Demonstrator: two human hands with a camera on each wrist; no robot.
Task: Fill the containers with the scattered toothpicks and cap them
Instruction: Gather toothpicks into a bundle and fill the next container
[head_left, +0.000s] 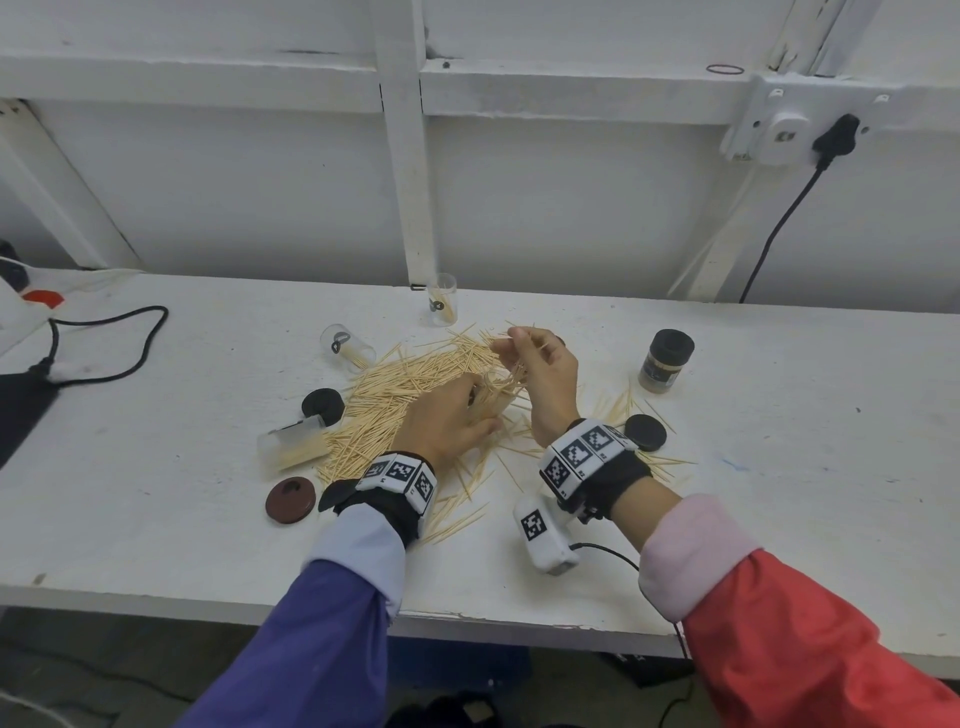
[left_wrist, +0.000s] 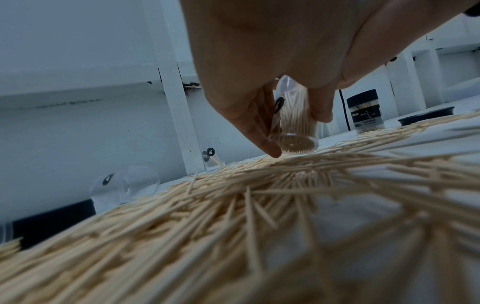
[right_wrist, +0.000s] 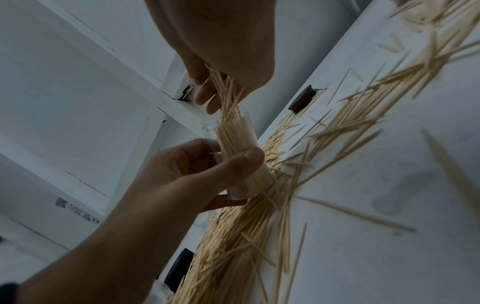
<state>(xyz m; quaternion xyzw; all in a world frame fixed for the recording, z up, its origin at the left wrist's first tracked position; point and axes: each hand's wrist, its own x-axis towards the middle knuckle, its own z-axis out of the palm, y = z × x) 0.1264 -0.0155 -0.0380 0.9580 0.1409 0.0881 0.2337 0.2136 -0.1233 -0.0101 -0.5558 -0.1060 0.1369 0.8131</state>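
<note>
While one capped container (head_left: 666, 359) is already done, a clear container (right_wrist: 240, 156) is gripped upright on the table by the left hand (head_left: 447, 421) and fed toothpicks pinched in the right hand (head_left: 540, 371), with loads of scattered toothpicks (head_left: 410, 400) left.

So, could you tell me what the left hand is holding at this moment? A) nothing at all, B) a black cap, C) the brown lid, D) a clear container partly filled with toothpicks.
D: the left hand grips a clear container packed with toothpicks, while the right hand feeds a bundle of toothpicks into its open top.
</note>
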